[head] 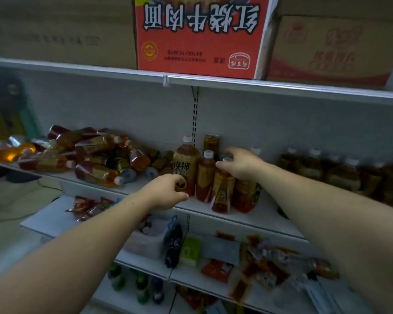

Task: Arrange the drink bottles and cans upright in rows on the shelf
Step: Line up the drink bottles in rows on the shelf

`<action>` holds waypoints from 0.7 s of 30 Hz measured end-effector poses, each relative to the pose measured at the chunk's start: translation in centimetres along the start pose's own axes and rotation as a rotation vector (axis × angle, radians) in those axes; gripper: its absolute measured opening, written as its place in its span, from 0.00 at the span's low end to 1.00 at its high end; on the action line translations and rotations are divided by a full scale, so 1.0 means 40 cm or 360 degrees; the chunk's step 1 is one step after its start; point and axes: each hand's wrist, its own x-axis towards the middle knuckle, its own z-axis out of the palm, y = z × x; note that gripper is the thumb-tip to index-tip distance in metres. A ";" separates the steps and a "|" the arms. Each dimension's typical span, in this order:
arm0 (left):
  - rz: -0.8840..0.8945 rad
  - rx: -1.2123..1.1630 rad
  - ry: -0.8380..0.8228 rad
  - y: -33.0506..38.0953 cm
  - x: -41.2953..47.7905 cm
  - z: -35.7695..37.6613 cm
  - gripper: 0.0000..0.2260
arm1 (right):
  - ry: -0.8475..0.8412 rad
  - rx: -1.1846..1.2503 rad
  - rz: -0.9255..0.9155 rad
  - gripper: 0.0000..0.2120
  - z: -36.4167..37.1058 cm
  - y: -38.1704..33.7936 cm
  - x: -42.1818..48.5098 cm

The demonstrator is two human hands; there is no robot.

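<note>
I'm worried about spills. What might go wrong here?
The tilted bottle the right hand grips near the shelf edge could tip off or topple the upright bottle beside it. The pile of lying bottles may roll off. The small can in the left hand could bump the large bottle.

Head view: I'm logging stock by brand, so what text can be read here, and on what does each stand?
"红烧牛肉面": printed upside down on the red carton on the top shelf.
"焕神": on the label of the large upright bottle.
Too small or blurred to read: the red carton's small print, the brown cartons, and the labels of the other bottles.
</note>
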 end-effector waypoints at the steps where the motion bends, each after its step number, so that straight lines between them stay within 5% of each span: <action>1: -0.0009 -0.0012 0.0002 -0.011 0.013 -0.007 0.26 | -0.0014 -0.0005 0.0005 0.34 0.008 -0.009 0.014; 8: 0.0076 -0.0176 0.0124 -0.122 0.206 -0.025 0.28 | -0.0086 -0.0148 0.0000 0.35 0.066 -0.044 0.160; 13: 0.0003 -0.0494 -0.0005 -0.184 0.356 -0.026 0.43 | -0.0294 -0.0315 0.0121 0.41 0.097 -0.055 0.235; 17: 0.0034 -0.0818 -0.0278 -0.185 0.422 -0.011 0.53 | -0.0369 -0.0349 0.0199 0.35 0.111 -0.051 0.249; 21: 0.0087 -0.1037 -0.0325 -0.182 0.446 0.016 0.48 | -0.0338 -0.0353 0.0226 0.28 0.114 -0.046 0.256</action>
